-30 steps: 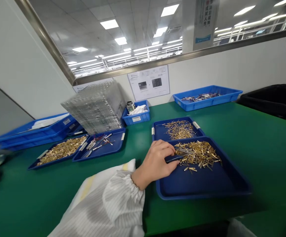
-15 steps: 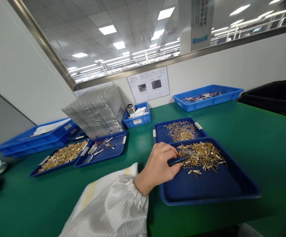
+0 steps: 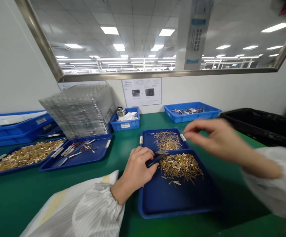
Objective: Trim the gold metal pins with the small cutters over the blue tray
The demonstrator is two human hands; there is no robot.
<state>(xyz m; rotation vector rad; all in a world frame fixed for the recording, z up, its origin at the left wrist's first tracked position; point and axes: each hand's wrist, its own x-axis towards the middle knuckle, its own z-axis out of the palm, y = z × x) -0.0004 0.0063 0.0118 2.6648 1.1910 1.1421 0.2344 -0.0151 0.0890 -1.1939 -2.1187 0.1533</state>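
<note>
My left hand (image 3: 139, 168) is closed around the dark handle of a pair of pliers (image 3: 155, 159). The metal jaws of the pliers point right, over the edge of a pile of small brass-coloured pins (image 3: 181, 166) in the nearer dark blue tray (image 3: 177, 200). My right hand (image 3: 213, 138), blurred by motion, hangs in the air right of the trays. Its thumb and forefinger come together in a pinch; whatever is between them, if anything, is too small and smeared to make out. Thinner gold pins (image 3: 167, 141) lie in the farther dark blue tray (image 3: 147, 140).
On the left stand a tray of metal pieces (image 3: 26, 154), a tray with wires and tools (image 3: 95, 156) and stacked clear plastic packs (image 3: 83, 112). Behind are a small blue bin (image 3: 126, 125) and a blue tray of wired parts (image 3: 192, 116). A black-lined bin (image 3: 263, 128) is at right.
My right hand has come into view from the right. My left hand still grips the pliers beside the brass pile. The whole view has turned and levelled, shifting the trays leftward.
</note>
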